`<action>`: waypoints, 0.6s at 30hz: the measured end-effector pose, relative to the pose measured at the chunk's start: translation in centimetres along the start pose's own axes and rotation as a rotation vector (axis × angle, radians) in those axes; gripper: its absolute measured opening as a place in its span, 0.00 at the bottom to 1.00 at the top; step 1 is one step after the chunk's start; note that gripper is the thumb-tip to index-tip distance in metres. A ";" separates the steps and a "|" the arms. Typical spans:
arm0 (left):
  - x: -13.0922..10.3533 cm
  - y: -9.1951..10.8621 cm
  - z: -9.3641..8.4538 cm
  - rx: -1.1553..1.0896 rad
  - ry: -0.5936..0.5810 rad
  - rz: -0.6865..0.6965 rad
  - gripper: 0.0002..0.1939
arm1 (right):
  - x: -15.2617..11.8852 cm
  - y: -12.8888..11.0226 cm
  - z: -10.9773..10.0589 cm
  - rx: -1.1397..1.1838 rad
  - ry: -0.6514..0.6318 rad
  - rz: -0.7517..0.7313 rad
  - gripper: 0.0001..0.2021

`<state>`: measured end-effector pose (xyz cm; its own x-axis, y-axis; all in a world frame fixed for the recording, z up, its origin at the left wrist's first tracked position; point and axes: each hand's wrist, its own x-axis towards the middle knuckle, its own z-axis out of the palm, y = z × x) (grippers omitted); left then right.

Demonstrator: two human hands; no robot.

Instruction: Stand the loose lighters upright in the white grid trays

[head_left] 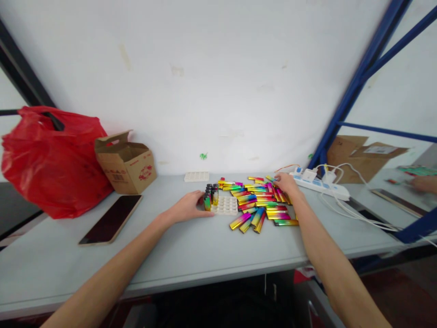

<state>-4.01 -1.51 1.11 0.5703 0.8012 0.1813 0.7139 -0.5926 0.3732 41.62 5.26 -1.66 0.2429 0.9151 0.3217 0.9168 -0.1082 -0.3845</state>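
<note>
My left hand (189,206) grips the left end of a white plastic tray (225,206) with rows of holes, thumb along its front side. Several lighters (208,201) with dark tops stand upright in the holes at that end; the holes to the right show bare. Right of the tray lies a loose pile of shiny rainbow-coloured lighters (262,200), pointing various ways. At the pile's far right edge my right hand (286,183) has its fingertips closed at the end of a yellow-green lighter (269,178). Part of the pile is hidden behind that hand and forearm.
A second white tray (196,176) lies by the wall. On the left are a phone (111,219), an open cardboard box (126,163) and a red plastic bag (58,159). A power strip (321,186) with cables lies right; another person's hand (425,184) shows beyond the blue frame (355,86).
</note>
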 end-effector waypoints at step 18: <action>-0.1 0.2 0.0 -0.039 0.028 -0.010 0.32 | -4.3 -11.6 -1.7 1.681 -0.200 0.081 0.19</action>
<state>-3.88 -1.72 1.18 0.5511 0.8096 0.2021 0.7030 -0.5810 0.4102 30.52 1.91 2.90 0.1073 0.9737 0.2010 -0.4527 0.2278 -0.8620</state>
